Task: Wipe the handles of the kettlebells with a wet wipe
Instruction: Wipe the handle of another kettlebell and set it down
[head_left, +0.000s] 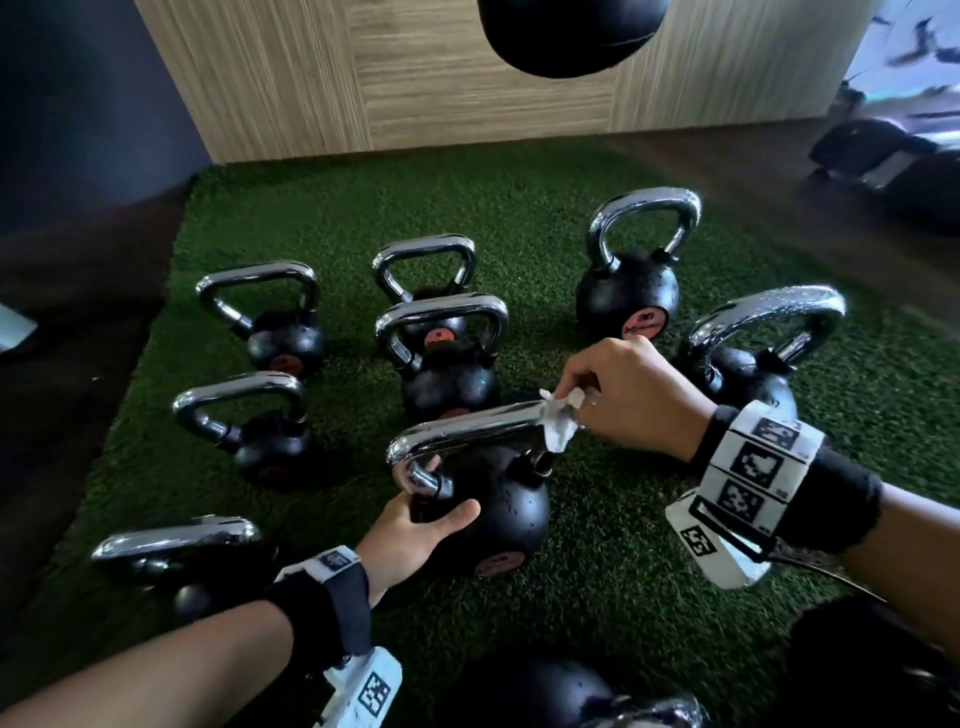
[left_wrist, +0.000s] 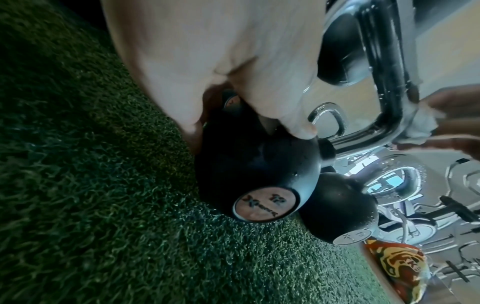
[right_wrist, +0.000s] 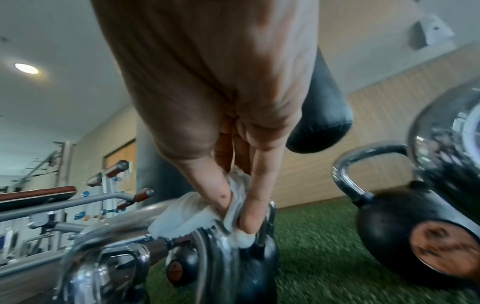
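Several black kettlebells with chrome handles stand on green turf (head_left: 597, 613). The nearest middle kettlebell (head_left: 498, 514) has its chrome handle (head_left: 467, 428) running left to right. My left hand (head_left: 415, 530) grips its black body at the left, thumb across the front, seen close as the left hand (left_wrist: 233, 61) on the kettlebell body (left_wrist: 259, 164). My right hand (head_left: 618, 395) pinches a white wet wipe (head_left: 558, 423) against the handle's right bend. In the right wrist view the wipe (right_wrist: 192, 214) is squeezed between thumb and finger onto the chrome handle (right_wrist: 116, 228).
Other kettlebells (head_left: 441, 364) crowd the turf behind and to the left (head_left: 270, 421), with two larger ones at the right (head_left: 628, 291). A black punching bag (head_left: 566, 31) hangs over the wood-panel wall. One more kettlebell (head_left: 561, 696) sits at the bottom edge.
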